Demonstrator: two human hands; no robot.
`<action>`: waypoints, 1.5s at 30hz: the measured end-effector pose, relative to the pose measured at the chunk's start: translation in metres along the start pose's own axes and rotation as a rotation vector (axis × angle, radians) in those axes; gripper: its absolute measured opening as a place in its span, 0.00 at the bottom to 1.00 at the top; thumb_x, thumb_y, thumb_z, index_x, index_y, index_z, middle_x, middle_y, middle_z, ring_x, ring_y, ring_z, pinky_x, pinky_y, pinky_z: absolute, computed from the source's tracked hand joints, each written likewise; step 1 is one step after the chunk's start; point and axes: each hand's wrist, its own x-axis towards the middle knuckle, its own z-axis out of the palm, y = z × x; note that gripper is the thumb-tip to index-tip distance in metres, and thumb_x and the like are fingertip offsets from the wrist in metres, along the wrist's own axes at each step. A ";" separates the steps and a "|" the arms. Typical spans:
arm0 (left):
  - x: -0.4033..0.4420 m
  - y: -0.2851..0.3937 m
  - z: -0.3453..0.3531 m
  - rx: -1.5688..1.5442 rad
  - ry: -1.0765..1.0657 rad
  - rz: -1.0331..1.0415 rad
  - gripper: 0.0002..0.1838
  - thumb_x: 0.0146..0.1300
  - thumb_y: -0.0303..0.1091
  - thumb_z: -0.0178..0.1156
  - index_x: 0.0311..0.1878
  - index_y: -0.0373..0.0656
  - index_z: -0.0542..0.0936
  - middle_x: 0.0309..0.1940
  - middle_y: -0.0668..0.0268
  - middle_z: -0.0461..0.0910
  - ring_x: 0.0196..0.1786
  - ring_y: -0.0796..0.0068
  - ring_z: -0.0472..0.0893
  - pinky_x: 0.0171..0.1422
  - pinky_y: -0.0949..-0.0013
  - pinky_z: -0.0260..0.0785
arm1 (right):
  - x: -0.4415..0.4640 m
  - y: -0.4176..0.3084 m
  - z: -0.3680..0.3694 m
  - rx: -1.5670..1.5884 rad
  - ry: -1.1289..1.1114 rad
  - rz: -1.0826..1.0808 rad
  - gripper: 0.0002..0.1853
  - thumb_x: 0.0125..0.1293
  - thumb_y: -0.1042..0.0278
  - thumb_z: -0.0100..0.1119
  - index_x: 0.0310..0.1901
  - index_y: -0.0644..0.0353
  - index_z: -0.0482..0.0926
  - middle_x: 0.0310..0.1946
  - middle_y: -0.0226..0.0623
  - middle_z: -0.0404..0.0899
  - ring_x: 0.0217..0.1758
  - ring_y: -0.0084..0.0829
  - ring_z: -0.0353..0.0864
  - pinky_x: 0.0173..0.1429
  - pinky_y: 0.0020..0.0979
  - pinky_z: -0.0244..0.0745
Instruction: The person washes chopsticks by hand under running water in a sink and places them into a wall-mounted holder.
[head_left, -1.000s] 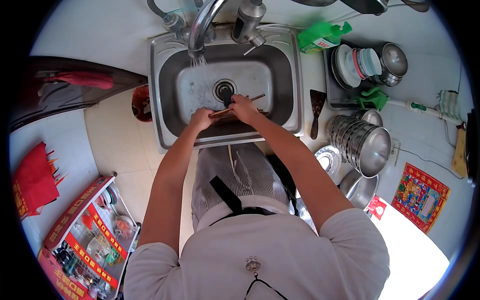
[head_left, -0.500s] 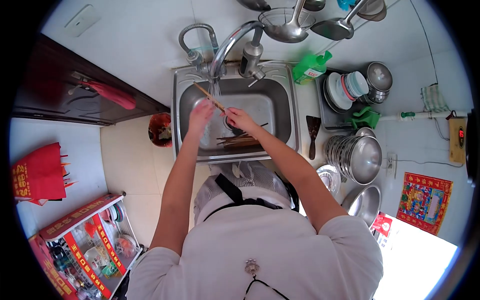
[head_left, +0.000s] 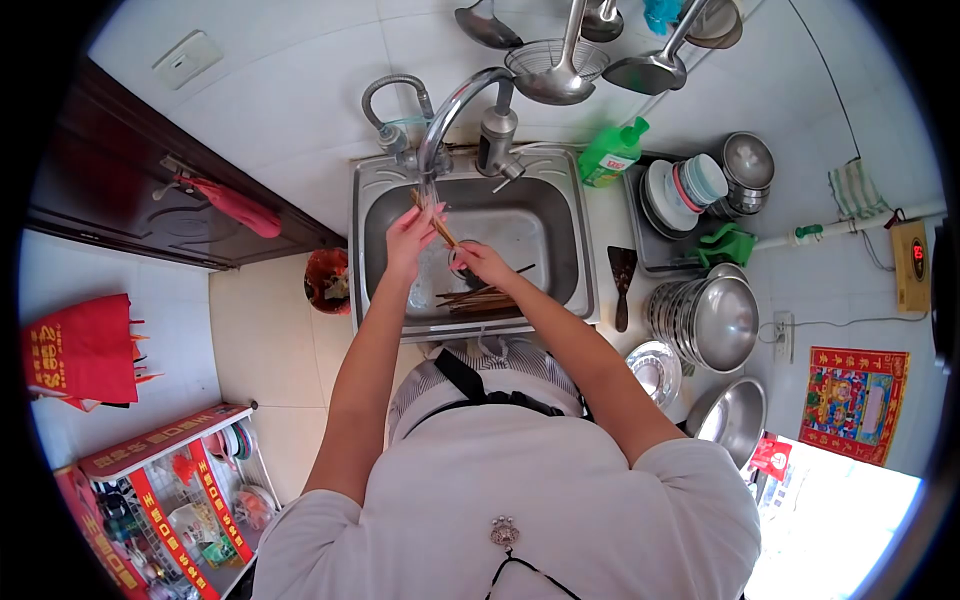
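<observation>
Thin brown chopsticks (head_left: 445, 234) slant between my two hands under the faucet (head_left: 468, 90), where water runs down. My left hand (head_left: 408, 243) is closed around their upper part, right by the stream. Lower down, my right hand (head_left: 483, 262) pinches their other end. How many sticks are held is too small to tell. More chopsticks (head_left: 485, 300) lie in a loose pile on the near side of the metal sink (head_left: 585, 270), below my right hand.
A green detergent bottle (head_left: 611, 153) stands behind the sink's right corner. To the right are a dark spatula (head_left: 622, 285), stacked metal bowls (head_left: 722, 320) and a tray (head_left: 650, 258) of dishes. Ladles (head_left: 556, 85) hang above. A bin (head_left: 328, 282) sits left of the sink.
My left hand, blurred and beside the chopsticks before, is now closed on them near the stream. The chopsticks and my right hand have shifted slightly lower in view. The camera view has shifted a little.
</observation>
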 end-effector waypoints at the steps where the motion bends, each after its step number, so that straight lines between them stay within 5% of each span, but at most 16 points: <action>1: -0.001 0.000 0.002 0.011 -0.017 0.009 0.17 0.64 0.36 0.55 0.54 0.39 0.74 0.47 0.62 0.79 0.49 0.71 0.79 0.53 0.72 0.69 | 0.000 0.010 -0.001 0.056 0.035 0.010 0.22 0.69 0.55 0.44 0.60 0.58 0.67 0.38 0.33 0.77 0.39 0.21 0.74 0.48 0.22 0.68; 2: -0.001 -0.001 0.003 0.010 -0.012 0.020 0.17 0.64 0.36 0.55 0.54 0.39 0.74 0.47 0.62 0.79 0.49 0.71 0.79 0.53 0.72 0.69 | 0.000 0.020 -0.003 0.111 0.070 0.021 0.24 0.69 0.53 0.44 0.61 0.58 0.66 0.42 0.34 0.76 0.42 0.23 0.74 0.51 0.24 0.67; 5: 0.002 -0.002 0.006 0.012 0.002 0.039 0.18 0.64 0.35 0.55 0.55 0.40 0.73 0.48 0.62 0.78 0.49 0.71 0.78 0.53 0.73 0.69 | -0.012 0.004 -0.009 0.690 0.416 0.613 0.28 0.67 0.51 0.45 0.62 0.60 0.62 0.55 0.41 0.68 0.58 0.31 0.66 0.61 0.30 0.60; 8: -0.001 0.003 0.012 0.023 0.016 0.051 0.17 0.63 0.33 0.56 0.54 0.40 0.73 0.47 0.63 0.78 0.48 0.72 0.78 0.53 0.74 0.69 | -0.001 0.001 -0.008 0.982 0.460 0.635 0.31 0.66 0.45 0.41 0.65 0.57 0.58 0.59 0.40 0.63 0.61 0.31 0.63 0.66 0.34 0.53; 11: -0.001 -0.004 0.015 0.037 0.058 0.099 0.14 0.62 0.31 0.57 0.50 0.38 0.77 0.44 0.66 0.79 0.44 0.78 0.78 0.50 0.76 0.69 | 0.025 -0.024 0.015 0.315 0.656 0.127 0.29 0.67 0.50 0.44 0.63 0.60 0.60 0.59 0.43 0.63 0.62 0.36 0.62 0.66 0.31 0.53; 13: -0.002 -0.010 0.016 0.055 0.099 0.115 0.14 0.60 0.30 0.59 0.49 0.37 0.78 0.43 0.68 0.79 0.41 0.80 0.78 0.48 0.78 0.69 | 0.050 -0.053 0.023 0.189 0.692 -0.079 0.26 0.67 0.54 0.44 0.62 0.60 0.63 0.56 0.41 0.68 0.61 0.33 0.63 0.63 0.30 0.57; 16: 0.005 -0.022 0.010 0.087 0.118 0.147 0.13 0.57 0.27 0.61 0.46 0.35 0.79 0.38 0.69 0.80 0.38 0.83 0.77 0.44 0.80 0.69 | 0.052 -0.097 0.033 0.549 0.356 -0.065 0.23 0.66 0.57 0.44 0.59 0.60 0.67 0.50 0.36 0.74 0.57 0.28 0.68 0.60 0.27 0.60; 22: 0.016 -0.011 -0.018 0.290 0.123 0.263 0.10 0.54 0.27 0.63 0.40 0.34 0.82 0.30 0.67 0.81 0.31 0.82 0.77 0.37 0.79 0.68 | 0.035 -0.128 0.023 0.406 0.087 -0.270 0.14 0.65 0.69 0.47 0.47 0.64 0.78 0.46 0.33 0.78 0.51 0.21 0.71 0.58 0.25 0.62; 25: 0.025 -0.009 -0.034 0.421 0.051 0.283 0.11 0.52 0.28 0.65 0.39 0.34 0.82 0.30 0.65 0.82 0.31 0.82 0.77 0.37 0.78 0.69 | 0.037 -0.125 0.023 0.158 0.118 -0.248 0.13 0.63 0.71 0.53 0.47 0.66 0.78 0.45 0.32 0.79 0.49 0.20 0.73 0.56 0.23 0.65; 34: 0.026 0.012 -0.029 0.534 -0.025 0.266 0.11 0.53 0.26 0.64 0.40 0.34 0.81 0.33 0.66 0.82 0.34 0.82 0.78 0.41 0.79 0.69 | 0.049 -0.125 0.008 0.204 0.054 -0.230 0.14 0.63 0.71 0.56 0.49 0.66 0.77 0.46 0.34 0.78 0.48 0.20 0.73 0.55 0.23 0.66; 40: 0.033 0.012 -0.034 0.558 -0.016 0.287 0.12 0.54 0.27 0.64 0.42 0.35 0.81 0.35 0.67 0.82 0.36 0.83 0.78 0.43 0.80 0.69 | 0.054 -0.115 0.007 0.003 0.303 -0.449 0.11 0.61 0.66 0.59 0.42 0.63 0.81 0.31 0.30 0.79 0.37 0.18 0.75 0.42 0.20 0.71; 45: 0.023 0.017 -0.037 0.439 0.041 0.290 0.11 0.55 0.27 0.63 0.43 0.35 0.81 0.34 0.69 0.81 0.36 0.85 0.77 0.43 0.81 0.68 | 0.044 -0.125 -0.015 0.412 0.629 -0.157 0.10 0.63 0.63 0.55 0.38 0.61 0.75 0.25 0.30 0.76 0.21 0.19 0.70 0.24 0.20 0.66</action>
